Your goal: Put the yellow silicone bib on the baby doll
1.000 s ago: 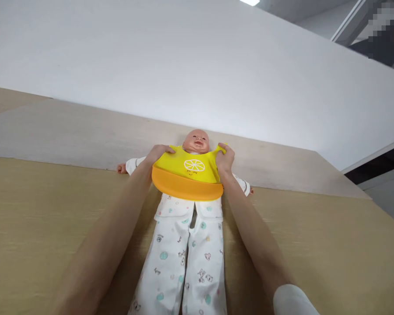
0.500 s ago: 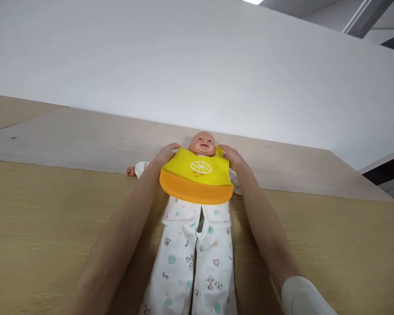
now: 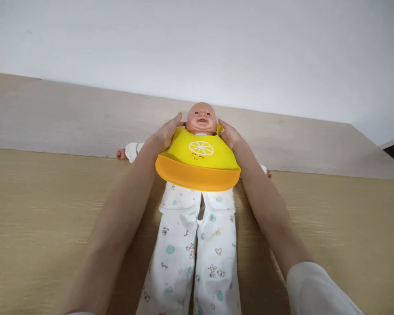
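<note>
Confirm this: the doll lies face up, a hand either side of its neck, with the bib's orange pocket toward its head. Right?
No: the bib has its orange pocket toward the legs, not the head. The head camera shows it; the rest stands.

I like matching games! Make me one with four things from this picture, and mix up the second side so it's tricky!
Things:
1. Bib front
2. Bib pocket
3. Doll's head
4. Doll's trousers

Matches:
A. Bald, between the left hand and the right hand
B. White with little printed pictures
C. Yellow with a white fruit slice and a smile
D. Orange

Right pairs:
1-C, 2-D, 3-A, 4-B
</note>
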